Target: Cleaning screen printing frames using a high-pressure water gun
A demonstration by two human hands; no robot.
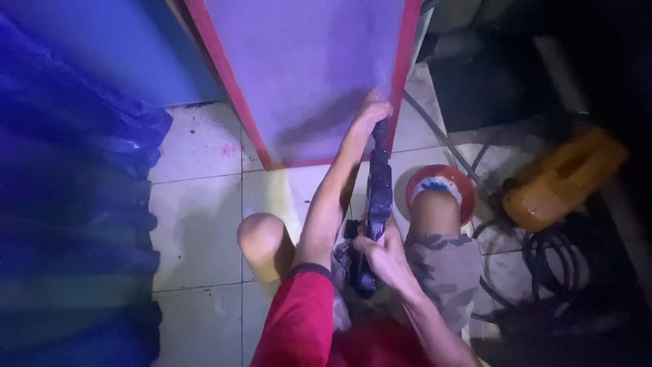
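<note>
Holding tool: dark power drill (375, 204) is pointing at purple panel's (305, 75) lower right edge, above the knees
Right hand (384, 255): is gripping drill's rear handle
Left hand (373, 112): is clasping drill's nose against red frame (401, 75)
Surroundings: red-rimmed bowl (438, 183), yellow jerrycan (564, 180), black hoses (550, 261) are sitting on tiled floor (197, 224)

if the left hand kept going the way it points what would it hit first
The left hand reaches up and forward beside the front end of the dark power tool. It would first meet the purple panel near its red edge; it already looks in contact, though depth is unclear.
</note>
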